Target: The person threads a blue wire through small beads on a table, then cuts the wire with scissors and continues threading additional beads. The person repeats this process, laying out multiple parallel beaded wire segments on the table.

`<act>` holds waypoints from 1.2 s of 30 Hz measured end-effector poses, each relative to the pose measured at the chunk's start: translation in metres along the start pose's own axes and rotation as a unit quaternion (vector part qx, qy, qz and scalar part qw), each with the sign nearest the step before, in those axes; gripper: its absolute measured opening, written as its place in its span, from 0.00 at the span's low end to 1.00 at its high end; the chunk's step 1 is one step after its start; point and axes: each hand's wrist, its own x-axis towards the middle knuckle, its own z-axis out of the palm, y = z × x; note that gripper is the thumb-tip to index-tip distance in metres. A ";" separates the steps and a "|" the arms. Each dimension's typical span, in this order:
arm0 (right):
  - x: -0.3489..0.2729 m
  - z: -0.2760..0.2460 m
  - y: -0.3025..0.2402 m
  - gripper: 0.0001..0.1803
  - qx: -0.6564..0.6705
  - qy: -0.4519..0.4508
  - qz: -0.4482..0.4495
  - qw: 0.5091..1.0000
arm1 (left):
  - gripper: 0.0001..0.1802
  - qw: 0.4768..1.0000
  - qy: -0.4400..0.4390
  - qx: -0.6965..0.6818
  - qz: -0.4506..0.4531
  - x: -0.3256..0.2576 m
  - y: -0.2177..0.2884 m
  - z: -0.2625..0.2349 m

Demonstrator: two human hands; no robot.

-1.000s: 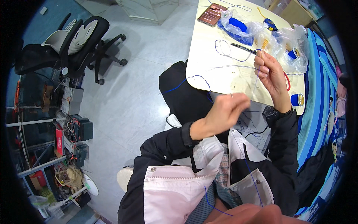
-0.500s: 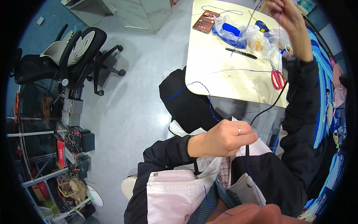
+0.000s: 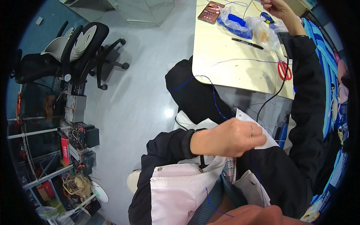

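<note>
My left hand (image 3: pixel 237 138), with a ring on one finger, is closed in a pinch above my lap. From it a thin blue beaded cord (image 3: pixel 215 93) arches over my black-clad knee, and a dark blue thread (image 3: pixel 258 168) hangs below the fingers. My right hand (image 3: pixel 279 10) is raised over the table's far right, cut by the top edge. Its fingers are curled together; what they hold is too small to make out. Below it lie a clear plastic bag (image 3: pixel 262 35), a blue tape measure (image 3: pixel 267 17) and red-handled scissors (image 3: pixel 285 70).
On the pale table (image 3: pixel 240 77) lie a phone (image 3: pixel 211 12), a black pen (image 3: pixel 247 43) and a bag with a blue spool (image 3: pixel 236 20). A black cable (image 3: pixel 275 93) runs from my right wrist. An office chair (image 3: pixel 75 52) and a cluttered shelf (image 3: pixel 75 123) stand left.
My right hand has risen farther up toward the top edge. My left hand stays pinched on the cord, slightly to the right. The whole view has shifted a little.
</note>
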 end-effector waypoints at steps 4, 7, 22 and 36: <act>-0.014 -0.025 0.054 0.23 -0.541 0.257 -0.053 0.799 | 0.08 0.993 0.096 0.005 -0.064 0.008 -0.019 -0.010; -0.064 0.009 0.068 0.21 -0.717 0.226 -0.268 0.602 | 0.04 0.979 0.110 -0.025 -0.168 0.020 -0.039 -0.031; -0.211 0.116 0.111 0.12 -0.351 -0.081 -0.145 0.922 | 0.09 0.958 0.076 -0.146 -0.237 0.056 -0.066 -0.078; -0.196 0.096 0.103 0.12 -0.105 -0.096 -0.175 0.974 | 0.12 0.974 0.037 -0.129 -0.182 0.079 -0.073 -0.093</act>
